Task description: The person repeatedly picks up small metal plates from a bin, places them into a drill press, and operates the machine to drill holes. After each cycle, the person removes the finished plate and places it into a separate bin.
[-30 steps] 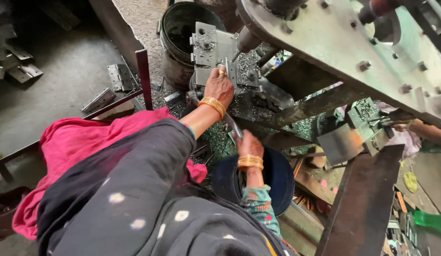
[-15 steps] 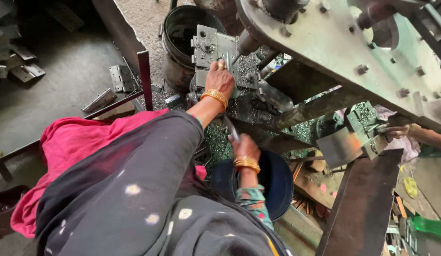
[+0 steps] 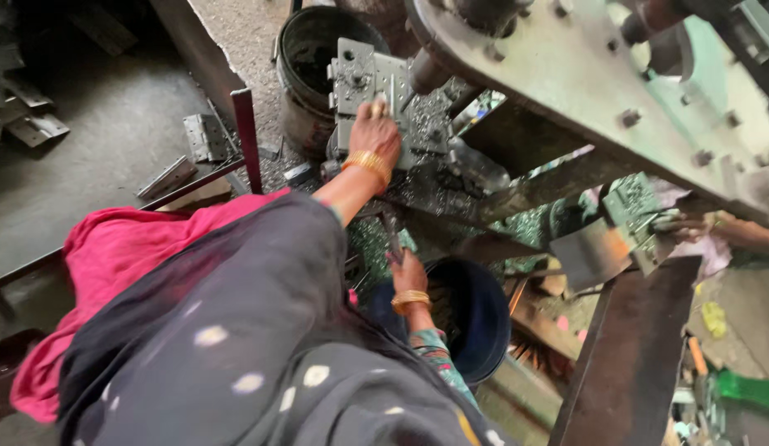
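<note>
My left hand (image 3: 375,132), a gold bangle on its wrist, reaches forward and rests its fingers on a grey perforated metal plate (image 3: 360,78) on the press machine's bed. My right hand (image 3: 408,272), also with a bangle, is closer to my body. It grips a thin metal rod (image 3: 392,235) that points up toward the machine bed. Directly to the right of that hand is a dark blue tub (image 3: 479,318). My dark dotted shawl and pink garment hide both forearms.
A dark metal bucket (image 3: 310,58) stands behind the plate. The large green-grey machine frame (image 3: 616,83) overhangs at the upper right. Another person's hand (image 3: 682,223) holds a metal part at the right. Metal hinges (image 3: 204,136) lie on the floor at the left.
My left hand has slid a little farther up the plate. My right hand has dropped slightly toward me, still gripping the rod.
</note>
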